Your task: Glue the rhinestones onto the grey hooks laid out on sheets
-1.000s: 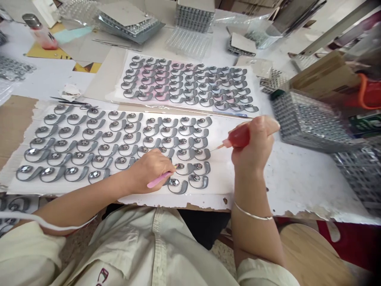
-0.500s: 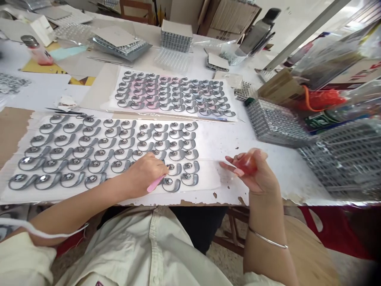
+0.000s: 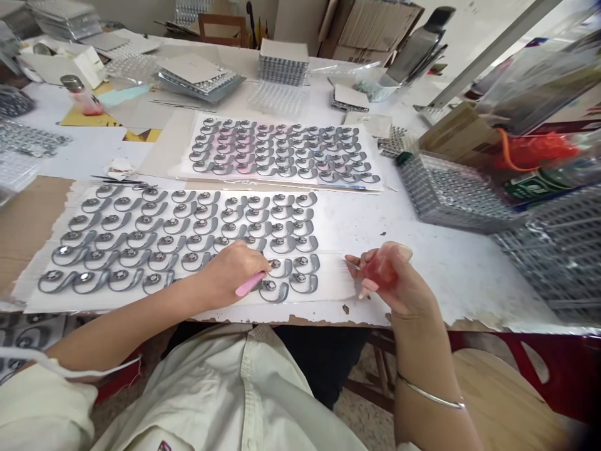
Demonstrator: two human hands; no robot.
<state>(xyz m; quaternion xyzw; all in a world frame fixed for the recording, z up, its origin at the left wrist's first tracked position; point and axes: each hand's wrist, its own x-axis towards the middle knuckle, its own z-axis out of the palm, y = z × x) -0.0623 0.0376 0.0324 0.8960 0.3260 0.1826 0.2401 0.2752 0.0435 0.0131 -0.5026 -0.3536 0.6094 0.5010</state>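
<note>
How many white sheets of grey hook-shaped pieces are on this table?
2: one white sheet directly before the person, another white sheet just beyond it. Others may be unseen.

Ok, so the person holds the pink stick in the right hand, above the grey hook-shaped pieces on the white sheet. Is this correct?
Not quite: the head view shows the pink stick in the left hand, not the right hand, which holds a small red bottle. The rest is right: the stick is above the grey hook-shaped pieces on the white sheet.

Hook-shaped parts on a sheet, second sheet behind, wire baskets to the right
</note>
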